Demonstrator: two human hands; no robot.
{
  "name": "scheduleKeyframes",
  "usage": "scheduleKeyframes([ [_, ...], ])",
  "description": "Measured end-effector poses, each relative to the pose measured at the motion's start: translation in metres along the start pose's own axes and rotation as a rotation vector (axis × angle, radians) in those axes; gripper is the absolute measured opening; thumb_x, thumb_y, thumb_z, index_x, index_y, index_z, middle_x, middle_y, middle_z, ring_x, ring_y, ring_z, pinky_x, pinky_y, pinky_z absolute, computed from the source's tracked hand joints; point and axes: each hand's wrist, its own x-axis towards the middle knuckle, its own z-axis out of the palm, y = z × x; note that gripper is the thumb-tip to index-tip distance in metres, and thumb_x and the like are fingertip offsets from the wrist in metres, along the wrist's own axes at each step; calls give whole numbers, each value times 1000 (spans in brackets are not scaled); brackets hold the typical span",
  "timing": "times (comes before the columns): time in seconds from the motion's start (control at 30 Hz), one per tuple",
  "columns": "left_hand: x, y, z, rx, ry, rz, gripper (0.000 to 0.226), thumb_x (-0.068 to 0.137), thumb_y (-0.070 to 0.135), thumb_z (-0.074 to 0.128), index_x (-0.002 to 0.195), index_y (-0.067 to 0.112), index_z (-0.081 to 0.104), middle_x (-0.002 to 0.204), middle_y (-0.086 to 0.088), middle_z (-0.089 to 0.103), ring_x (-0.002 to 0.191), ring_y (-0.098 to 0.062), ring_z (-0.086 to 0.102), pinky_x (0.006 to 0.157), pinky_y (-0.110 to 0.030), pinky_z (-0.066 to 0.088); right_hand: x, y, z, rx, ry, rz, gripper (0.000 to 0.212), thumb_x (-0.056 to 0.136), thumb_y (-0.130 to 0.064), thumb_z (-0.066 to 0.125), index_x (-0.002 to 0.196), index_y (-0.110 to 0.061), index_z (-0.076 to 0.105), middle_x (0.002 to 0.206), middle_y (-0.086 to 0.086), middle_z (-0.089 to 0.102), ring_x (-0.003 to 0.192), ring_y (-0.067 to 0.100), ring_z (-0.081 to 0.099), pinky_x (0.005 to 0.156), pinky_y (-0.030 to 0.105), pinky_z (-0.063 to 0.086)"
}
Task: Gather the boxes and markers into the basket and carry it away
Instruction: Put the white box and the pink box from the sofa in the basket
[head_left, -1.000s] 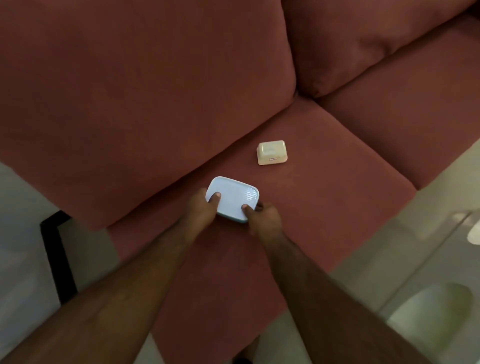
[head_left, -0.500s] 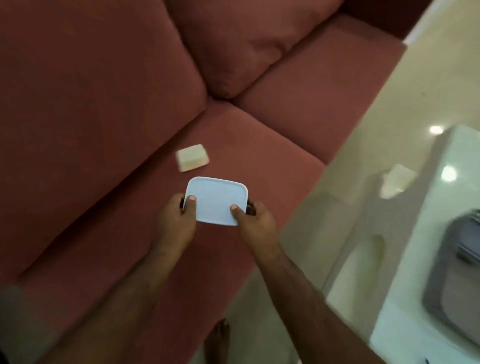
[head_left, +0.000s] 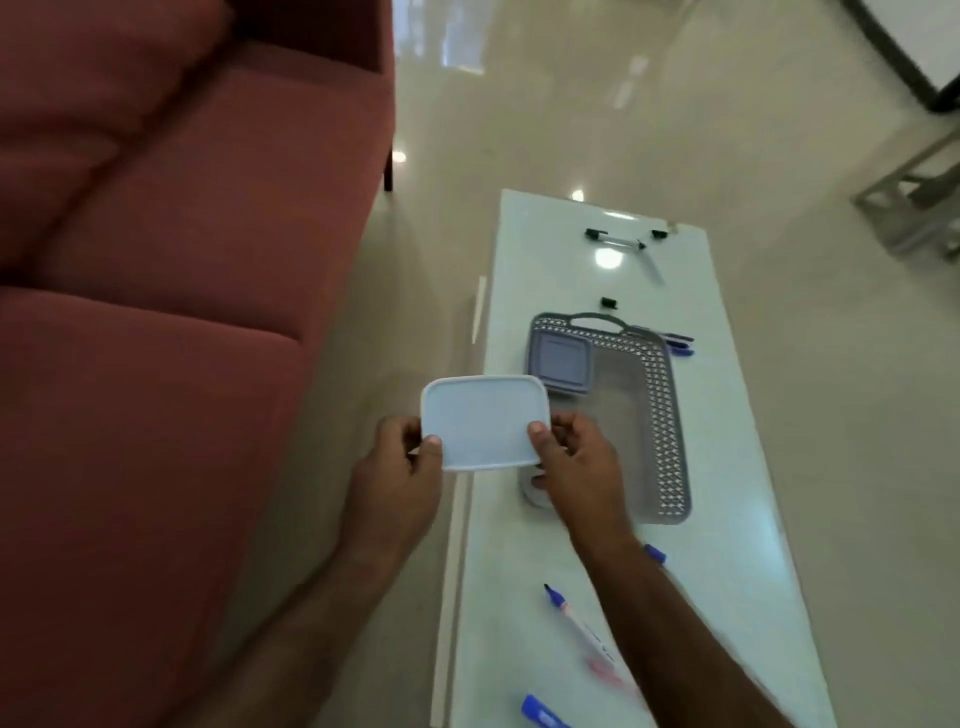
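Both sets of fingers (head_left: 434, 442) pinch the near corners of a pale blue, flat, rounded-square plastic box (head_left: 484, 421), thumbs on the lid, the left hand (head_left: 400, 483) on one side and the right hand (head_left: 582, 467) on the other. The box hangs in the middle of the frame, over the worktop's left edge and just short of the grey perforated plastic basket (head_left: 670, 426), not yet inside it.

By my reckoning the job is about a third done. One box, a grey-blue square lidded one (head_left: 563, 361), already sits in the basket's upper left corner; the one in the hands looks next to go in. No marker is in the basket as far as I can tell.

Counting on the white glossy worktop (head_left: 737, 571): two boxes in view, one basket. Markers are harder. I see a blue-capped marker with a pale barrel (head_left: 576, 621) at lower centre, a blue one (head_left: 543, 717) at the bottom edge, a blue cap (head_left: 655, 553) peeping out beside the right forearm, blue pens (head_left: 675, 343) just beside the basket's upper right rim, and a clear black-capped pen (head_left: 615, 240) near the top. Blur keeps the count uncertain. The red fabric sofa (head_left: 156, 312) fills the left.
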Motion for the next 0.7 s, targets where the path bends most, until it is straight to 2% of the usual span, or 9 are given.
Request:
scheduleKeyframes([
  [0.07, 8, 15, 40, 34, -61, 42, 12, 93, 30, 57, 104, 27, 58, 99, 5, 68, 90, -18, 64, 80, -36, 53, 24, 19, -31, 17, 56, 41, 20, 94, -25, 65, 109, -12, 66, 101, 10, 71, 86, 28, 70, 60, 40, 62],
  [0.17, 24, 35, 97, 161, -150, 118, 16, 92, 32, 54, 102, 22, 63, 102, 2, 63, 88, -16, 59, 76, -28, 44, 54, 45, -69, 37, 109, 118, 22, 96, -20, 62, 113, -8, 66, 100, 9, 69, 82, 25, 68, 60, 36, 60],
  [0.23, 36, 41, 124, 284, -215, 126, 22, 91, 33, 51, 95, 18, 65, 98, -3, 61, 88, -20, 57, 73, -29, 41, 69, 57, -84, 50, 118, 144, 19, 97, -17, 60, 113, -9, 65, 99, 9, 68, 79, 22, 66, 63, 37, 60],
  [0.33, 52, 47, 156, 423, -287, 118, 22, 89, 33, 47, 81, 15, 57, 92, -9, 60, 87, -30, 59, 67, -33, 42, 91, 75, -95, 87, 117, 189, 12, 97, -12, 58, 107, -7, 64, 92, 10, 64, 72, 20, 62, 64, 36, 60],
  [0.37, 55, 48, 164, 459, -299, 115, 21, 88, 34, 47, 84, 15, 56, 95, -10, 60, 89, -32, 60, 67, -34, 43, 99, 81, -94, 86, 115, 221, 11, 96, -11, 59, 104, -5, 64, 89, 11, 64, 70, 21, 62, 65, 38, 61],
  [0.47, 65, 48, 180, 553, -309, 143, 34, 88, 36, 51, 114, 13, 55, 114, -9, 60, 103, -31, 59, 82, -38, 49, 118, 96, -85, 118, 80, 330, 8, 93, -5, 60, 94, 1, 64, 84, 18, 64, 63, 25, 64, 64, 40, 62],
  [0.6, 68, 41, 189, 816, -354, 226, 42, 89, 40, 53, 120, 13, 56, 119, -10, 61, 105, -29, 58, 79, -35, 44, 134, 113, -70, 95, 66, 378, 22, 89, -1, 60, 69, -11, 58, 70, 13, 63, 65, 33, 68, 69, 50, 62],
  [0.67, 66, 37, 195, 912, -373, 274, 46, 89, 42, 52, 124, 12, 55, 122, -11, 58, 109, -30, 54, 82, -36, 44, 141, 117, -65, 112, 73, 413, 5, 84, 2, 62, 82, -2, 64, 77, 18, 65, 64, 34, 70, 68, 53, 62],
  [0.7, 65, 36, 197, 934, -371, 296, 47, 89, 42, 52, 125, 12, 54, 123, -12, 56, 110, -31, 53, 85, -38, 44, 144, 122, -63, 142, 74, 451, 12, 83, 4, 62, 95, 3, 65, 83, 19, 66, 63, 34, 70, 67, 53, 62],
])
